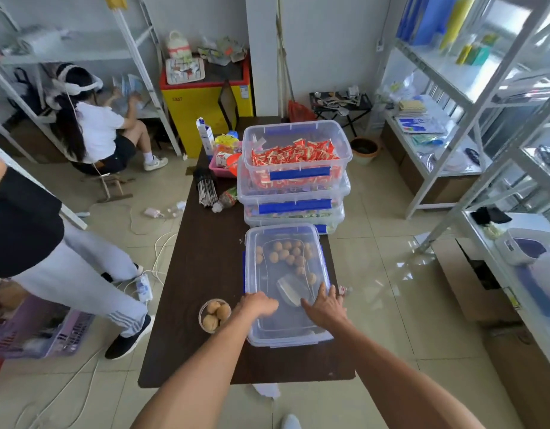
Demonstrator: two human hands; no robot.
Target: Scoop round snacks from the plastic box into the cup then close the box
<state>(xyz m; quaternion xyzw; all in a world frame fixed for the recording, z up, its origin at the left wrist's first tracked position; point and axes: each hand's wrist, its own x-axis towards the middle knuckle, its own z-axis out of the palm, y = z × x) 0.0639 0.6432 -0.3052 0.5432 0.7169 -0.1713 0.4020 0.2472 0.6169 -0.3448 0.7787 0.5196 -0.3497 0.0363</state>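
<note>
A clear plastic box [286, 334] with blue clips stands on the dark table, its clear lid lying on top. Through the lid I see several round tan snacks [287, 255] at the far end and a clear scoop [288, 289] in the middle. My left hand [259, 305] rests curled on the lid's near left part. My right hand [324, 306] lies flat on the lid, fingers spread. A clear cup [214, 314] with round snacks in it stands on the table just left of the box.
Three stacked clear boxes [298, 168] with red packets stand beyond the snack box. A pink tray [219, 170], a carton and a bottle lie at the table's far left. One person stands at left, another crouches by shelves. Metal shelving lines the right side.
</note>
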